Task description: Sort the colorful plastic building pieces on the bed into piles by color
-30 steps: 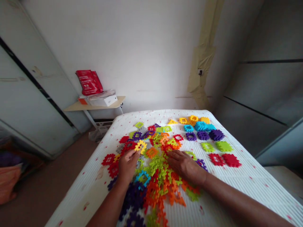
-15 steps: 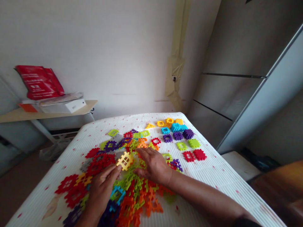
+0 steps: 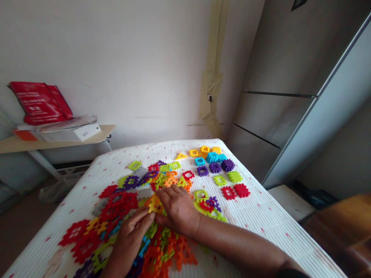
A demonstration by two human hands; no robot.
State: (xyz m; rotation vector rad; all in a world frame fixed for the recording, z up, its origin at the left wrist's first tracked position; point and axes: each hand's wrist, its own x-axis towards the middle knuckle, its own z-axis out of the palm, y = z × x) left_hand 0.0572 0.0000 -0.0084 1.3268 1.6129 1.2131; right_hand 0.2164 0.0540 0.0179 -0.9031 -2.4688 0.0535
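Note:
A yellow toothed building tile (image 3: 156, 204) sits between my two hands above the pile. My left hand (image 3: 129, 237) pinches its lower left edge between thumb and fingers. From the right, my right hand (image 3: 181, 210) closes over it, fingers across the top and thumb beneath, hiding much of it. Under and around the hands spreads a mixed heap of interlocking plastic tiles, with red tiles (image 3: 118, 208) on the left, orange tiles (image 3: 181, 251) in front and a purple tile (image 3: 131, 182) farther back.
Grouped at the right of the white cloth (image 3: 261, 227) are yellow tiles (image 3: 204, 150), blue tiles (image 3: 212, 157), purple tiles (image 3: 215, 167), green tiles (image 3: 234, 177) and red tiles (image 3: 241, 190). A shelf (image 3: 106, 133) with boxes stands at left, a grey cabinet (image 3: 261, 116) at right.
My right hand has moved left and closed onto the yellow tile in my left hand. The tile has come slightly right and lower. The view has shifted a little.

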